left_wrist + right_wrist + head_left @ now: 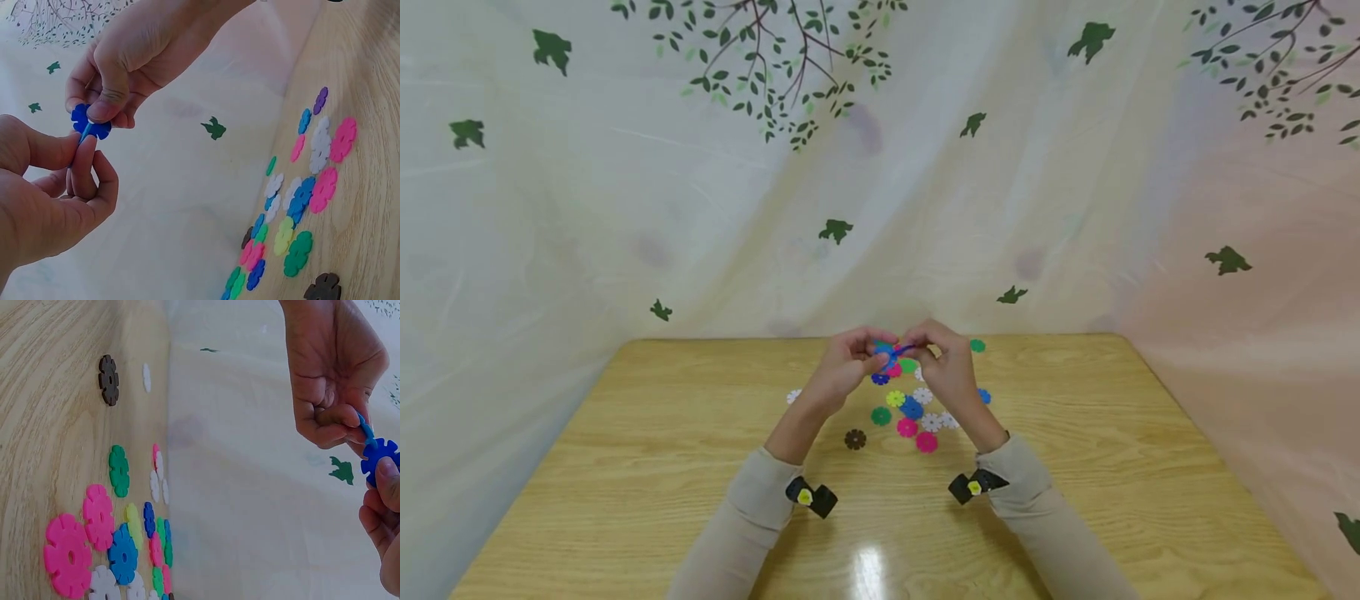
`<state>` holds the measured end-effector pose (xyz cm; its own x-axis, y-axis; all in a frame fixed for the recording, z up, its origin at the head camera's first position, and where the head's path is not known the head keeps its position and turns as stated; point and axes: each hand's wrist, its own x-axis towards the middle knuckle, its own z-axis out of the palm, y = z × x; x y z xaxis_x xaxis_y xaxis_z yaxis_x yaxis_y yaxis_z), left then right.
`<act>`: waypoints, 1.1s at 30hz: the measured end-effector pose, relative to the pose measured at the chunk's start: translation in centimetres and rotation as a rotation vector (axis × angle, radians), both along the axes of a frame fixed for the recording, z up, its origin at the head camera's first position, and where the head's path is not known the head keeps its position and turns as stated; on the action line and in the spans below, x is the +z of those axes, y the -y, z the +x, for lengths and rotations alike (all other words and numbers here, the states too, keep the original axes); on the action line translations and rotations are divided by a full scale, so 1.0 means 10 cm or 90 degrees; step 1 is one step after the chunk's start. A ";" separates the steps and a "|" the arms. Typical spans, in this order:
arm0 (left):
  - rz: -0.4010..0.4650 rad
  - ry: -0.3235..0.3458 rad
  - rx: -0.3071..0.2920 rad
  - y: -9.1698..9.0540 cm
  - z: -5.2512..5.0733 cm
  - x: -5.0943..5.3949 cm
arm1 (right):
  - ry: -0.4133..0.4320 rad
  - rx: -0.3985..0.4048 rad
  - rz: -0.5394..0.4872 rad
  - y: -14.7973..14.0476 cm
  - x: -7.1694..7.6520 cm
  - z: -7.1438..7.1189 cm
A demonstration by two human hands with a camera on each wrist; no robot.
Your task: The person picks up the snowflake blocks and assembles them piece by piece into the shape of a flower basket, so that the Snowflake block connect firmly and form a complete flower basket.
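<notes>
Above the far part of the table, my left hand pinches a light blue flower-shaped disc between thumb and fingers. My right hand pinches a dark blue notched disc by its rim. Both discs meet at their edges and stand crosswise to each other; in the left wrist view the light blue disc is seen edge-on against the dark blue disc. How deep their slots sit in one another is hidden by the fingers.
Several loose flower discs lie below the hands: a brown disc, a green disc, a pink disc, a yellow disc and white ones. The wooden table ends at a leaf-printed curtain.
</notes>
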<state>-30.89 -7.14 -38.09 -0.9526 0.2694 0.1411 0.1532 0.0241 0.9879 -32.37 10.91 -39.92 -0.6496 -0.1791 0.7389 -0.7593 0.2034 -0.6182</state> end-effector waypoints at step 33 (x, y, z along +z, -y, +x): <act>0.061 0.122 0.078 0.26 -0.19 -0.04 | 0.216 0.072 0.290 -0.07 -0.06 -0.06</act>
